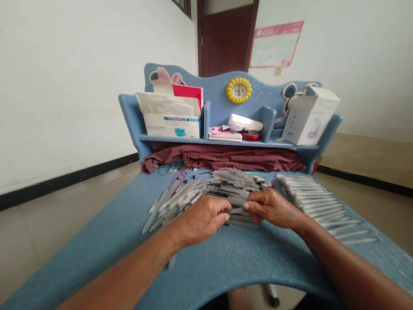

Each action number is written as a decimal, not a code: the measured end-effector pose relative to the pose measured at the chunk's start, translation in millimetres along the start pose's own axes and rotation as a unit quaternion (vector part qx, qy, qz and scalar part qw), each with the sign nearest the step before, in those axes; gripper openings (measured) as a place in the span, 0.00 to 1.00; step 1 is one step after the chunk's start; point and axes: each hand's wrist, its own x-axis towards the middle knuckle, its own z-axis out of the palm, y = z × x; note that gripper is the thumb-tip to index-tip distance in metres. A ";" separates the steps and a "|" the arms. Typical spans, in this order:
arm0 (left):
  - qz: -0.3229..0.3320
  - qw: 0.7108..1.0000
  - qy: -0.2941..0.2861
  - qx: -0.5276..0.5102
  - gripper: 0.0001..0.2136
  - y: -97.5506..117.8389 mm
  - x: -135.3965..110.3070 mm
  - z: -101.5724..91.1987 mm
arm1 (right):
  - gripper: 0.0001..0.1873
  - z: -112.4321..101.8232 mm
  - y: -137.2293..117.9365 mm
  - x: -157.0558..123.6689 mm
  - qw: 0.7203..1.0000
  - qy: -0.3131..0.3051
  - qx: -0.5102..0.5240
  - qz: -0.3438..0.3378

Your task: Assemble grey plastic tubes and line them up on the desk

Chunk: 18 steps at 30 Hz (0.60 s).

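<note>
My left hand is closed in a pinch over the front of a pile of grey pens. Facing it, my right hand is also pinched, thumb against fingers. A slim grey pen seems to run between the two sets of fingertips, but blur and the pens behind make its outline hard to follow. Left of my left hand lies a looser heap of pale translucent pens. To the right, a row of similar pens is laid side by side. One grey end shows below my left forearm.
The blue desk has a curved front edge. At its back, a red checked cloth lies under a shelf holding a mask box, papers, a red tin and a white box. A yellow-rimmed clock sits above.
</note>
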 end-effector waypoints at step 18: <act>0.099 0.977 0.109 0.152 0.06 -8.7 0.8 5.5 | 0.23 7.4 -2.9 1.7 0.991 0.035 0.118 0.052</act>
